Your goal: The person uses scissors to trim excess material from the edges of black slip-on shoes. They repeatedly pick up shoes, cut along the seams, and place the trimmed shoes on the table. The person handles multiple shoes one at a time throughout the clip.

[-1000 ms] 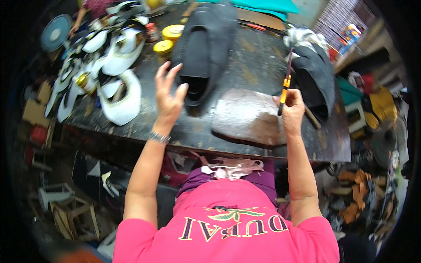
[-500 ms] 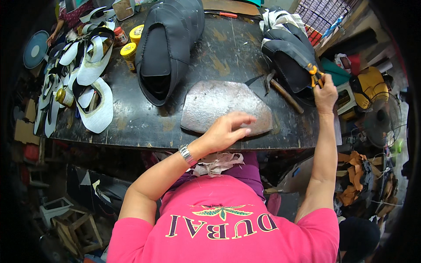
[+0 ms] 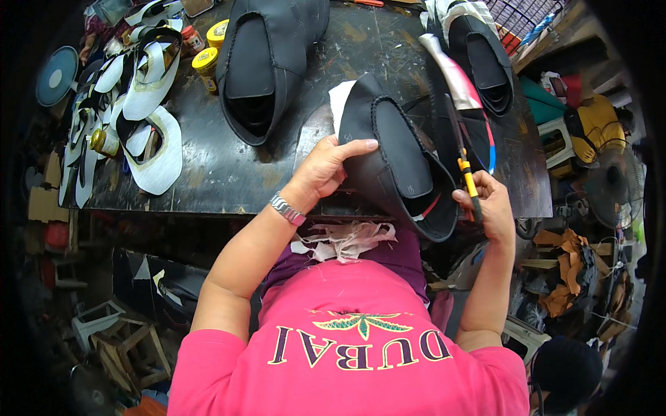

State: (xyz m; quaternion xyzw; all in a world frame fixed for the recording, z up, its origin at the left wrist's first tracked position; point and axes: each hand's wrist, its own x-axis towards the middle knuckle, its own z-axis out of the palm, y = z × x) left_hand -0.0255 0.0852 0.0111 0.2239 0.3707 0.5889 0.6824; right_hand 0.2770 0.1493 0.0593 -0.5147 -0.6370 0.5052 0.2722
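Observation:
A black shoe upper [image 3: 361, 132] lies tilted over the near edge of the table, with white material showing at its far left edge. My left hand [image 3: 322, 170] grips its left side, thumb on top and fingers underneath. In my right hand [image 3: 491, 208], closed by the upper's near right end, are long, dark-bladed scissors [image 3: 469, 182] with yellow and black handles. They point away from me. Beside them stands a dark piece with a white, pink and blue strip [image 3: 463, 87]; how it joins the upper is hidden.
More black uppers [image 3: 479, 59] sit at the far right, and a larger stack [image 3: 270, 52] at centre left. White-lined cut pieces [image 3: 156, 159] and yellow-lidded jars [image 3: 206, 64] cover the table's left side. A fan [image 3: 610, 184] stands at the right.
My right hand has come toward me from the far-right stack with the scissors. A black upper now lies over the metal slab, and my left hand has closed on it. The hammer is hidden.

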